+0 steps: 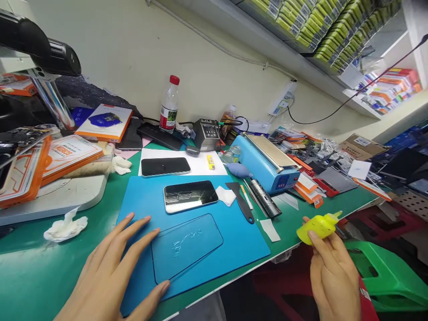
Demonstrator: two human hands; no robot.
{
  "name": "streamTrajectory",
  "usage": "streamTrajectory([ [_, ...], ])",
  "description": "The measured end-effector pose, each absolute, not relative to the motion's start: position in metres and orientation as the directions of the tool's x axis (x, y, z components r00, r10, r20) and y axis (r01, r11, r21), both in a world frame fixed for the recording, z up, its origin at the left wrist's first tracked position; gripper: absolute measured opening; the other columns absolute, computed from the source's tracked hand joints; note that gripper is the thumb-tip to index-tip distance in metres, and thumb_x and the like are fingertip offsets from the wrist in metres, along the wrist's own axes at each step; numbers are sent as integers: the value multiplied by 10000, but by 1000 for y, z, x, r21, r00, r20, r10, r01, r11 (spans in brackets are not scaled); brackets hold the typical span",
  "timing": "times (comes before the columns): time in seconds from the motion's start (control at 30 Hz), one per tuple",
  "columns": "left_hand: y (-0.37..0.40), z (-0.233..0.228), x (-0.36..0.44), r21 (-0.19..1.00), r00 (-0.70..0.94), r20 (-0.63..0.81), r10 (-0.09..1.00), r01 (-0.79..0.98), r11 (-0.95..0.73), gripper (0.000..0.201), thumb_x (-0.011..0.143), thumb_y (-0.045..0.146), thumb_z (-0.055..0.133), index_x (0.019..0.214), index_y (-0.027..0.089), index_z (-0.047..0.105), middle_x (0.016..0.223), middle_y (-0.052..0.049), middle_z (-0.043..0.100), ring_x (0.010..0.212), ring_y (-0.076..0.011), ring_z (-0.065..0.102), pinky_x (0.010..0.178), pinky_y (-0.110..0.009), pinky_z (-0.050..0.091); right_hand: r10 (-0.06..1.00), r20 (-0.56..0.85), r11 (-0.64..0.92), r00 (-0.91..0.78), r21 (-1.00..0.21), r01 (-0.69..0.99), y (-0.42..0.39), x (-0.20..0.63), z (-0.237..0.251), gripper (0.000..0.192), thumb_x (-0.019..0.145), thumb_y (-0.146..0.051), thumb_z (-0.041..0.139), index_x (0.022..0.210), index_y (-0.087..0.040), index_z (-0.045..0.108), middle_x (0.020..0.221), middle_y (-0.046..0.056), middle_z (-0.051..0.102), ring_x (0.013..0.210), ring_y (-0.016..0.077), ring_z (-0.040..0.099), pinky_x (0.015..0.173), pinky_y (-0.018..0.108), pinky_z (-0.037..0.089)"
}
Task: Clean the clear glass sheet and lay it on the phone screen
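Observation:
My left hand (115, 272) lies flat with its fingers spread on the blue work mat (234, 240), at the left edge of a clear screen panel (186, 246) that rests on the mat. Beyond the panel lies a phone (190, 195), screen up and reflecting light, with a white wipe (225, 195) beside it. My right hand (332, 274) is off the table's front edge, holding a small yellow squeeze bottle (317, 226) with its nozzle pointing right.
A black spatula (241, 201) and metal tools (264, 198) lie right of the phone. Behind stand a second phone (165, 166) on white paper, a blue heating machine (267, 162), a water bottle (169, 105) and orange boxes (67, 156). A crumpled tissue (65, 227) sits left; a green stool (384, 272) stands below right.

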State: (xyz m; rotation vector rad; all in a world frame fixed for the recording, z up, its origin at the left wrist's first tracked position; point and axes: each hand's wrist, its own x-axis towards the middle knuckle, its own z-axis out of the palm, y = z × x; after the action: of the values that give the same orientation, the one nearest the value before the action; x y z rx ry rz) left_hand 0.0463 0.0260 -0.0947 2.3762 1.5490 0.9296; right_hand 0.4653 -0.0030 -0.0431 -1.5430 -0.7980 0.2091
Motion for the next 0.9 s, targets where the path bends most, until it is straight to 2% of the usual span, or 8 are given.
streamTrajectory([
  [0.23,27,-95,45,446,293,439,849,749,-489,532,1017,556,609,1513,414,479,1620,-50,570,1587,-375,409,1154,-649,497,541,377,-22,751,-887,461,20,495,-65,896,665,-698,927,1330,-147,689,1165,165,768,1215,400,704,1145,630,499],
  [0.37,27,-91,44,440,273,411,870,777,-451,564,1001,552,638,1527,424,482,1651,-43,550,1589,-402,415,1161,-664,505,445,550,-45,707,-775,631,6,474,-63,927,766,-638,903,1503,-168,596,1485,214,617,1346,399,620,1158,594,483],
  [0.43,28,-88,43,394,313,421,852,782,-482,604,984,574,668,1536,413,482,1640,-58,565,1565,-422,452,1110,-673,558,432,688,-68,583,-619,782,-7,458,-59,747,821,-559,891,1429,-183,674,1455,175,640,1340,379,604,1174,575,455],
  [0.53,28,-83,40,323,372,416,829,792,-518,637,994,574,671,1564,379,466,1657,-81,549,1563,-422,462,1061,-660,615,715,699,56,24,-92,994,-22,447,-54,289,1049,-446,641,1209,-263,796,1244,75,761,1149,289,694,1062,472,516],
  [0.6,28,-80,39,312,378,396,837,801,-510,631,1014,557,650,1582,363,455,1681,-79,523,1583,-405,440,1078,-639,618,770,582,191,-262,181,965,-24,449,-52,369,1124,-332,442,1183,-286,803,1216,43,780,1097,247,712,964,411,538],
  [0.67,26,-77,39,318,377,377,846,806,-500,623,1025,546,638,1590,363,452,1693,-68,510,1596,-395,423,1091,-634,614,761,537,212,-363,323,922,-20,454,-50,468,1133,-278,338,1174,-250,803,1179,63,785,1051,245,718,908,401,539],
  [0.8,24,-74,39,339,372,353,858,804,-488,638,1031,542,634,1611,359,440,1720,-55,479,1617,-392,388,1117,-642,593,757,568,137,-323,344,929,-8,447,-44,515,1145,-295,270,1096,-204,775,1030,79,773,909,249,708,785,394,503],
  [0.9,25,-73,40,321,395,345,852,803,-503,697,1046,533,616,1670,350,365,1747,-56,441,1634,-388,352,1126,-645,583,737,655,87,-169,156,984,-2,414,-36,351,1142,-384,425,1058,-204,714,989,67,738,893,235,697,789,371,496],
])
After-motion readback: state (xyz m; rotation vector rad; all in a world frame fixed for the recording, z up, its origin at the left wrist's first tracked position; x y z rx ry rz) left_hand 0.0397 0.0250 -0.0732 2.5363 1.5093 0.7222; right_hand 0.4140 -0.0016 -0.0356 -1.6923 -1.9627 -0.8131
